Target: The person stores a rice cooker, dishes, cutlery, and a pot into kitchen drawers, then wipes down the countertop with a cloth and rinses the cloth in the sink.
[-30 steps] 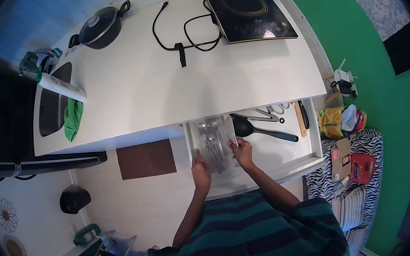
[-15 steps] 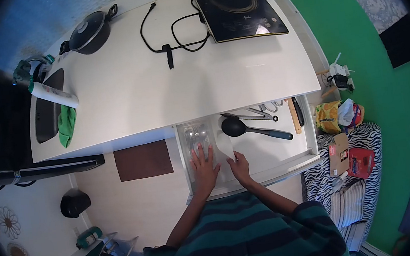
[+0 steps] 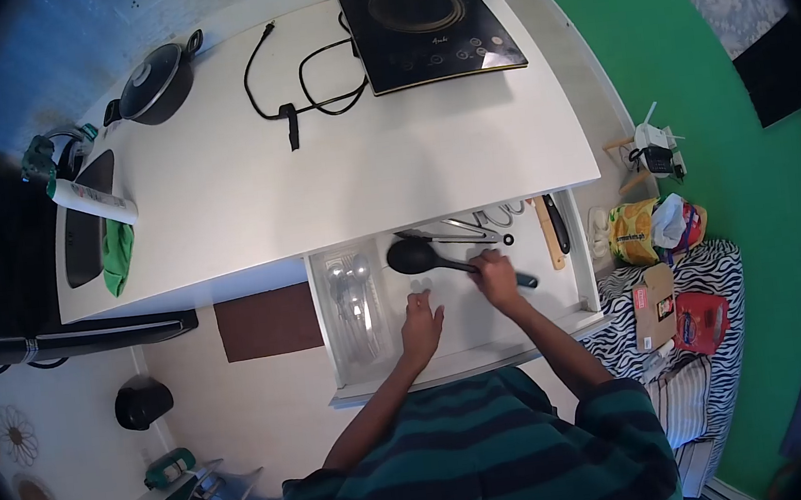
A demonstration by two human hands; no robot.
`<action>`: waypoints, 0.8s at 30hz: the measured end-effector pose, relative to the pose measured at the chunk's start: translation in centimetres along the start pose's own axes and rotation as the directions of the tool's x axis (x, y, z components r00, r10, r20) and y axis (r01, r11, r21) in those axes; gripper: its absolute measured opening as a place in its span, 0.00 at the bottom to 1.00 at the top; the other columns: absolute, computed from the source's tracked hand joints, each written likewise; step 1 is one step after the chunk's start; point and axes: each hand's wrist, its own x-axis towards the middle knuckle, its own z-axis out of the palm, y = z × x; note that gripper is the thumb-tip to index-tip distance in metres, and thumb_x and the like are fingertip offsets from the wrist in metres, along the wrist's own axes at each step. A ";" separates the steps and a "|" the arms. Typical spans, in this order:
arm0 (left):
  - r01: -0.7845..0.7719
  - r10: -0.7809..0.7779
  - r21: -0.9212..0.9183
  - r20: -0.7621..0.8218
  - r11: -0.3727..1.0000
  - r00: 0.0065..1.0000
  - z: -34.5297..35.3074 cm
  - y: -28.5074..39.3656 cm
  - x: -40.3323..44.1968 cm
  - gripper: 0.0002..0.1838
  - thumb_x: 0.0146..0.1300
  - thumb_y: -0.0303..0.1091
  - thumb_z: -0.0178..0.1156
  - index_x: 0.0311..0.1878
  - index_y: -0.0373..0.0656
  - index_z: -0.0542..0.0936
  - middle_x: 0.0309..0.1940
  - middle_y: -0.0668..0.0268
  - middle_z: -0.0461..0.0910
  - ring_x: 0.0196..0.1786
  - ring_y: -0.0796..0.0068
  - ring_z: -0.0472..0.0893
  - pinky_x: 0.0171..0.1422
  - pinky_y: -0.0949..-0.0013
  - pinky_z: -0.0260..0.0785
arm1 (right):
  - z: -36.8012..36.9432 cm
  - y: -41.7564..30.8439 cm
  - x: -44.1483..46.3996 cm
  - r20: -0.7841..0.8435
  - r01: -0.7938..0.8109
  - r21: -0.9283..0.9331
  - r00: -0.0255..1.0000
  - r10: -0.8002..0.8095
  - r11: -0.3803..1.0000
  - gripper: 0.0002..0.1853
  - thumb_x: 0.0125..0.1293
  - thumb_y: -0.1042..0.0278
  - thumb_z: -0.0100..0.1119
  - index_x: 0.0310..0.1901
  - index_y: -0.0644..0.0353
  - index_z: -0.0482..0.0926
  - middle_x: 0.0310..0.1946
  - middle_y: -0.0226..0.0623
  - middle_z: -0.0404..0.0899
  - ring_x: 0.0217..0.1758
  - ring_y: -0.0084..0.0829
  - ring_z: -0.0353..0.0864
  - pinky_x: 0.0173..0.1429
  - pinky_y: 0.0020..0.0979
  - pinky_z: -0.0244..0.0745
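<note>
Fingers of your right hand (image 3: pixel 499 284) pinch the ladle (image 3: pixel 411 256); your left hand (image 3: pixel 421 334) is loosely spread nearby. Adjusting it likely calls for steady control.

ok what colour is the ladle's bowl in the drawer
Black; the ladle's bowl shows best in the current head view.

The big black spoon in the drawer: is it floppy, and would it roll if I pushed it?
Probably not floppy: the black spoon has a long handle that looks straight. It might rock or swivel on its round head, but that wide end would likely stop it rolling far.
</note>
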 end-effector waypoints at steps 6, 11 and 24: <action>0.303 -0.319 -0.181 -0.064 0.935 0.946 2.8 1.2 5.0 0.42 0.56 0.43 0.57 0.61 0.23 0.48 0.50 0.39 0.63 0.47 0.43 0.72 0.49 0.56 0.68 | 1.1 -2.0 3.4 -0.238 0.056 0.174 0.971 -0.013 0.983 0.17 0.47 0.68 0.62 0.41 0.59 0.76 0.37 0.39 0.74 0.41 0.42 0.74 0.39 0.36 0.74; 0.331 -0.354 -0.180 -0.114 0.926 0.928 4.3 1.3 8.8 0.47 0.55 0.33 0.53 0.61 0.22 0.30 0.52 0.33 0.61 0.49 0.40 0.71 0.50 0.54 0.67 | 0.6 -0.2 4.5 0.019 0.102 -0.032 0.995 -0.101 0.994 0.28 0.49 0.64 0.61 0.53 0.59 0.67 0.41 0.43 0.68 0.46 0.41 0.71 0.38 0.36 0.76; 0.242 -0.215 0.180 -0.160 0.953 0.963 0.4 3.6 8.4 0.39 0.56 0.34 0.52 0.67 0.37 0.42 0.63 0.45 0.50 0.61 0.42 0.58 0.56 0.47 0.61 | 0.0 4.2 6.8 -0.115 0.046 -0.155 0.991 -0.064 0.987 0.21 0.55 0.63 0.57 0.51 0.53 0.70 0.50 0.44 0.66 0.54 0.50 0.63 0.52 0.51 0.63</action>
